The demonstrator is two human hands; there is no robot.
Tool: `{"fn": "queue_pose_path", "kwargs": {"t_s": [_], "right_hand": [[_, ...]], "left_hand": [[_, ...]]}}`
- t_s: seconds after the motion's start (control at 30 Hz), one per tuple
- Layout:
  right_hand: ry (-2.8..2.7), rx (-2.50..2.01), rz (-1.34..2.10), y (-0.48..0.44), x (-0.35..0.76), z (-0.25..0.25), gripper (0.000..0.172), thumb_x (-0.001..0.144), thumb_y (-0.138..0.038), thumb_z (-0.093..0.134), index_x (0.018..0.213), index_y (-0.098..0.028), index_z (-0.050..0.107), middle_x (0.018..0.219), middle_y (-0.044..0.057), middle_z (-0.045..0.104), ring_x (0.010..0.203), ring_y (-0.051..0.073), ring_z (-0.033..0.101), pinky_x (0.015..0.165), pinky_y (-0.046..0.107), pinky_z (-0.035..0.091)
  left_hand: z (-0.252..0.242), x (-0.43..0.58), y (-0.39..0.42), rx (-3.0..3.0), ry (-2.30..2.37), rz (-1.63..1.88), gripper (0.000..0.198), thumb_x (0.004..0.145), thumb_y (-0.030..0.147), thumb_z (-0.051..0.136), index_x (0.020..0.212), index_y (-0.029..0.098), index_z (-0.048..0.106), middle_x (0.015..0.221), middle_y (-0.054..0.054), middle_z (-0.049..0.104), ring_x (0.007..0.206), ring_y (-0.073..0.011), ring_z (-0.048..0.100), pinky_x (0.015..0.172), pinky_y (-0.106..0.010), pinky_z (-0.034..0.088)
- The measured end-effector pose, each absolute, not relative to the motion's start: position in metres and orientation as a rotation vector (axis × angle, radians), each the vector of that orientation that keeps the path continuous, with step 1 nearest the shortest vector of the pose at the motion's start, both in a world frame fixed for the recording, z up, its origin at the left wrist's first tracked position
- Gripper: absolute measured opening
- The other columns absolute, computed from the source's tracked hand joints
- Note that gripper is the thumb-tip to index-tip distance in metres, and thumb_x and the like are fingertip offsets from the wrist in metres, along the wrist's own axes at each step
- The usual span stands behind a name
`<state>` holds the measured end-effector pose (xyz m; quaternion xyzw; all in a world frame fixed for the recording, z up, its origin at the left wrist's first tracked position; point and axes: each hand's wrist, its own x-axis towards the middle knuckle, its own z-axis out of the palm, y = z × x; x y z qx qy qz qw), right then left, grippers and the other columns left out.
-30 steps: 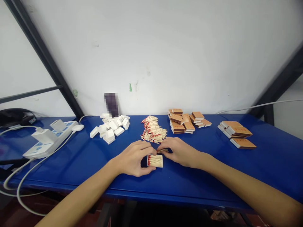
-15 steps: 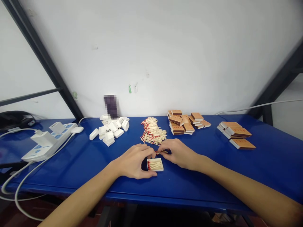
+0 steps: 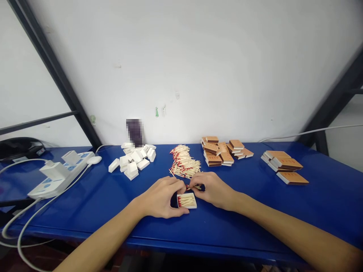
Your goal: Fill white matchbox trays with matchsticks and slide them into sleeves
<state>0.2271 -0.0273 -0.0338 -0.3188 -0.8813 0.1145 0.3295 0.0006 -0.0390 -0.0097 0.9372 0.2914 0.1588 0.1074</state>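
A small white matchbox tray lies on the blue table, holding a layer of matches with their red heads to the left. My left hand curls round the tray's left end, thumb along the near side and fingers at the far side. Just beyond the tray, my right hand is closed in a pinch on several matches, red heads pointing left. Part of them is hidden by the fingers. Right behind both hands spreads a heap of loose matches.
White empty trays are heaped at the back left, below a pixelated dark object. Brown matchbox covers are piled right of the matches. Stacked matchboxes sit farther right. A power strip with cables occupies the left side.
The view has tilted slightly up, so everything sits a little lower. Both hands stay almost in place at the tray, with the right fingers still pinching the matches.
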Motion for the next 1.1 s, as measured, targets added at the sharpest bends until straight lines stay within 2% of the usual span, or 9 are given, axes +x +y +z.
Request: {"fn": "queue_pose_path", "kwargs": {"t_s": [0.27,0.47,0.63,0.97,1.1], "right_hand": [[-2.105,-0.835,0.413,-0.036,0.234,-0.010,0.014,0.078,-0.009,0.060,0.079,-0.019,0.071,0.075,0.001,0.071,0.066,0.012,0.061,0.063,0.023,0.047],[-2.299,-0.733,0.496,-0.051,0.222,-0.008,0.014,0.079,-0.009,0.062,0.078,-0.018,0.072,0.075,0.001,0.072,0.065,0.011,0.063,0.063,0.022,0.045],[-2.394,-0.677,0.510,-0.051,0.218,-0.017,0.013,0.083,-0.011,0.063,0.086,-0.018,0.074,0.082,0.003,0.074,0.069,0.012,0.065,0.065,0.021,0.046],[-2.433,-0.628,0.336,-0.052,0.217,-0.027,0.010,0.090,-0.016,0.062,0.088,-0.018,0.072,0.079,0.002,0.070,0.074,0.014,0.062,0.070,0.025,0.045],[-2.440,-0.648,0.335,-0.053,0.220,-0.019,0.011,0.092,-0.019,0.060,0.088,-0.018,0.070,0.081,0.002,0.069,0.075,0.014,0.060,0.071,0.025,0.044]], "left_hand": [[-0.009,-0.002,-0.033,2.747,1.004,0.511,0.045,0.075,0.052,0.070,0.076,0.020,0.038,0.074,0.003,0.049,0.067,-0.0142,0.043,0.063,-0.027,0.031],[-0.012,0.002,-0.034,2.711,0.942,0.562,0.049,0.072,0.056,0.073,0.078,0.021,0.039,0.076,0.003,0.052,0.068,-0.0141,0.045,0.062,-0.026,0.032],[-0.012,0.003,-0.036,2.702,0.907,0.550,0.049,0.071,0.055,0.075,0.079,0.021,0.041,0.078,0.003,0.053,0.069,-0.0144,0.047,0.063,-0.026,0.034],[-0.010,0.003,-0.035,2.696,0.890,0.524,0.047,0.073,0.055,0.074,0.081,0.021,0.044,0.078,0.002,0.054,0.071,-0.0152,0.049,0.064,-0.027,0.036],[-0.010,0.002,-0.034,2.706,0.875,0.529,0.044,0.073,0.052,0.075,0.084,0.020,0.047,0.081,0.002,0.057,0.074,-0.0157,0.051,0.071,-0.028,0.038]]}}
